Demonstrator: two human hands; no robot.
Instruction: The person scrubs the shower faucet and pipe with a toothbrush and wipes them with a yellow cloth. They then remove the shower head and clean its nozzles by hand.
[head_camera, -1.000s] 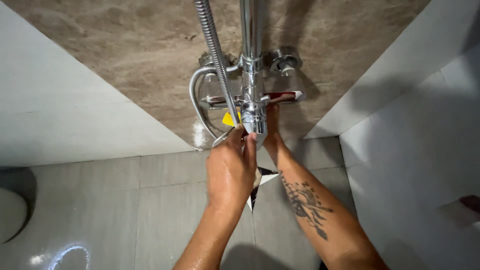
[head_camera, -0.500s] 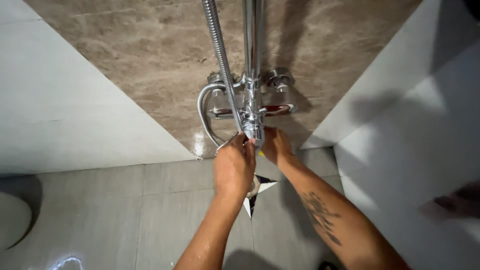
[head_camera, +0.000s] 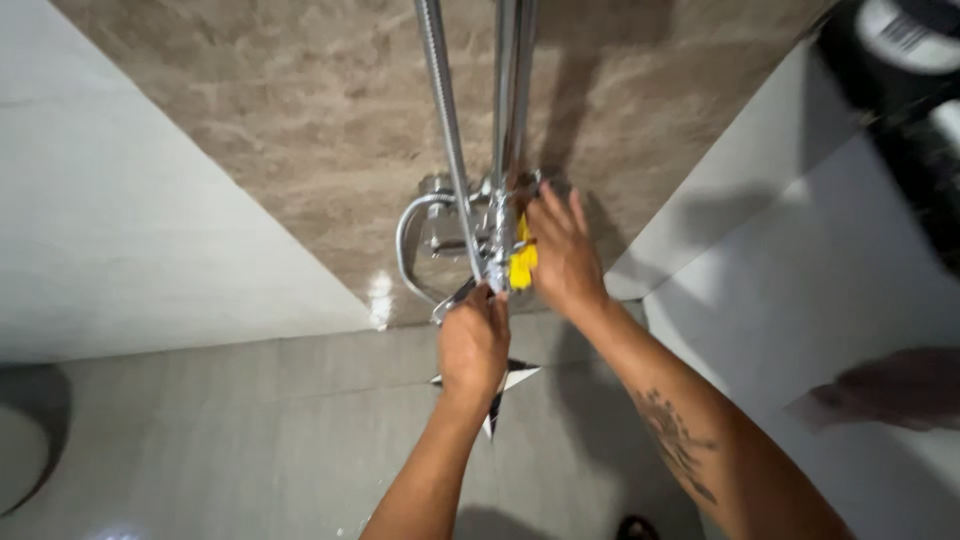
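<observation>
The left hand (head_camera: 474, 342) is closed around the lower end of the chrome shower mixer (head_camera: 497, 232), fingers curled tight about the spout and the thin lever that juts down to the left; nothing else is in that grip. The right hand (head_camera: 561, 247) lies flat and half open against the right side of the same mixer, fingers spread and pointing up the brown marbled wall (head_camera: 300, 130), its palm pressing a yellow sponge (head_camera: 523, 262) onto the metal just beside the upright pipe; only a small part of the sponge shows at the hand's left edge. There is one mixer, one sponge, one rigid riser pipe (head_camera: 510, 90) and one ribbed metal hose (head_camera: 442, 110), which runs up the wall left of the pipe and loops round below the valve body. Both forearms reach up from the bottom of the view, the left nearly straight, the right slanting in from the lower right with a dark tattoo on its inner side. Grey floor tiles (head_camera: 250, 420) lie beneath the arms.
</observation>
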